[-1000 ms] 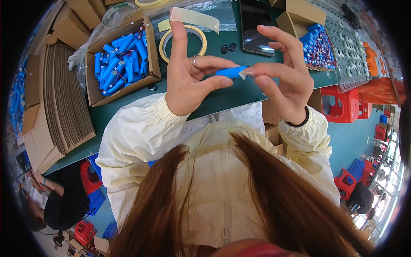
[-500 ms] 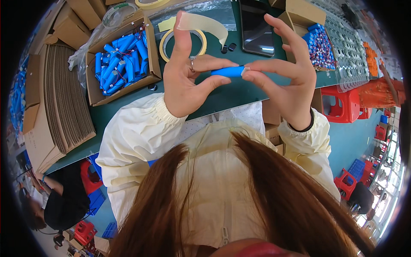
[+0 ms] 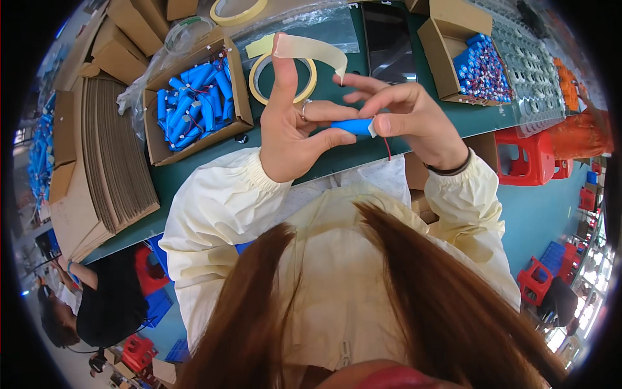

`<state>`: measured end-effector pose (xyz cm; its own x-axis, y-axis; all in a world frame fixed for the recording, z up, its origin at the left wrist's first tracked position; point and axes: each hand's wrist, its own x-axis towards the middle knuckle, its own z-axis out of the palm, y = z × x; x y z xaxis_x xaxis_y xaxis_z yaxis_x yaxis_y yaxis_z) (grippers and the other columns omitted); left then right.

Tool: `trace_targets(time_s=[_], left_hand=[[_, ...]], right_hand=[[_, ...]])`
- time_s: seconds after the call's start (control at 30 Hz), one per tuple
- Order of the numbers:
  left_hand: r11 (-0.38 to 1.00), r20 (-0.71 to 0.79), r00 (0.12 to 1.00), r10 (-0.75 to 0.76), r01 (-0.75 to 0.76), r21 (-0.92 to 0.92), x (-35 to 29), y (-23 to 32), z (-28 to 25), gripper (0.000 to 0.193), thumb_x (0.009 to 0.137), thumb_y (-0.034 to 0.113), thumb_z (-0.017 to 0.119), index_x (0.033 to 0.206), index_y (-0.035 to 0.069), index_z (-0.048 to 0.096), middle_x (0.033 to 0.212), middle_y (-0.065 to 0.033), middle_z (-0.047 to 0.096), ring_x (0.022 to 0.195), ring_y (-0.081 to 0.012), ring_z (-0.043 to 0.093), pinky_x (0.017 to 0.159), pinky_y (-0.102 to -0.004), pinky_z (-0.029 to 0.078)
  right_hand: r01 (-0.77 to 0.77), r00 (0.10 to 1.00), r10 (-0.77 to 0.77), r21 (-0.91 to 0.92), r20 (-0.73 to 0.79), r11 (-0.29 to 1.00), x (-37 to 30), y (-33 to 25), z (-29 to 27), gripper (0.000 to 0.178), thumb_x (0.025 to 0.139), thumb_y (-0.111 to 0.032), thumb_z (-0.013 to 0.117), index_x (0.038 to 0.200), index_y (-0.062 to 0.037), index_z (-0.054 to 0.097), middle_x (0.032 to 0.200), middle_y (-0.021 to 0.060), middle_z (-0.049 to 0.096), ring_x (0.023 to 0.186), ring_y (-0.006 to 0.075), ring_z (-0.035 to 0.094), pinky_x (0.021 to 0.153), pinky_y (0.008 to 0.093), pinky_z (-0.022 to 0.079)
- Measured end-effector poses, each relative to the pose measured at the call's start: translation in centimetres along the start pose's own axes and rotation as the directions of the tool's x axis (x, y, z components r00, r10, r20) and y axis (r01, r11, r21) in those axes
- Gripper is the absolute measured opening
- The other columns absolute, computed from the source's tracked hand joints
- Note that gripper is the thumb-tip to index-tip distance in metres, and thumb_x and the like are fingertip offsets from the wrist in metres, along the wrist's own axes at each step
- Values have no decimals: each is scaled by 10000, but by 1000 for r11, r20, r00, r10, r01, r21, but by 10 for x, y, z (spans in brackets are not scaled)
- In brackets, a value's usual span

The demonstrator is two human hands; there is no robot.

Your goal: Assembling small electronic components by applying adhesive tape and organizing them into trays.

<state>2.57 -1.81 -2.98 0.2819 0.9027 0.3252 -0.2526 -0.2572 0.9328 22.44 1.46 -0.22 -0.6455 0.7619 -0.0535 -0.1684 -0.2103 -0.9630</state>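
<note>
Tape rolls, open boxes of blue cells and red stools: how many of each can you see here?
Tape rolls: 3, one by the left hand, two at the top
Open boxes of blue cells: 2
Red stools: 3
Total: 8

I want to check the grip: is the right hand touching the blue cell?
Touching. The head view shows the right hand with its thumb pressed on the end of the blue cell, which the left hand also holds.
</note>
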Motion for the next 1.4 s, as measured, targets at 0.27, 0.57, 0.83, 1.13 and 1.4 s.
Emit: trace_targets(time_s=[0.27,0.57,0.83,1.13,1.4], left_hand=[[992,-19,993,-115,114,-58,5,6,0,1145,721,-154,613,1348,204,-276,941,-192,644,893,-232,632,793,-325,515],[993,-91,990,-112,107,-56,5,9,3,1146,721,-150,614,1346,200,-280,956,-211,636,884,-242,631,791,-327,513],[985,-198,966,-167,153,-84,7,4,5,1108,710,-161,612,1382,162,-208,973,-202,629,878,-227,630,769,-309,518],[977,-223,958,-182,149,-155,12,7,3,1100,703,-166,611,1392,157,-184,926,-204,629,830,-217,637,742,-302,524],[984,-234,963,-134,100,-149,15,10,2,1102,707,-145,625,1386,139,-195,902,-212,631,825,-227,637,757,-312,520]], right_hand=[[130,964,-144,-78,-222,988,-4,8,14,195,815,-111,585,950,12,652,1228,194,507,1083,209,496,921,318,369],[333,708,-702,-845,-68,418,-7,-6,30,181,668,-58,680,847,-37,693,1150,133,575,1045,268,499,888,351,381],[347,595,-803,-913,36,216,19,19,33,107,670,15,628,770,-24,632,1006,109,633,951,295,564,827,372,427],[436,560,-815,-889,147,139,15,14,24,318,721,1,609,1039,14,617,1057,121,621,984,324,575,834,370,436],[341,640,-761,-846,-109,409,11,13,24,182,757,-25,639,934,5,668,988,125,658,1052,267,555,881,337,427]])
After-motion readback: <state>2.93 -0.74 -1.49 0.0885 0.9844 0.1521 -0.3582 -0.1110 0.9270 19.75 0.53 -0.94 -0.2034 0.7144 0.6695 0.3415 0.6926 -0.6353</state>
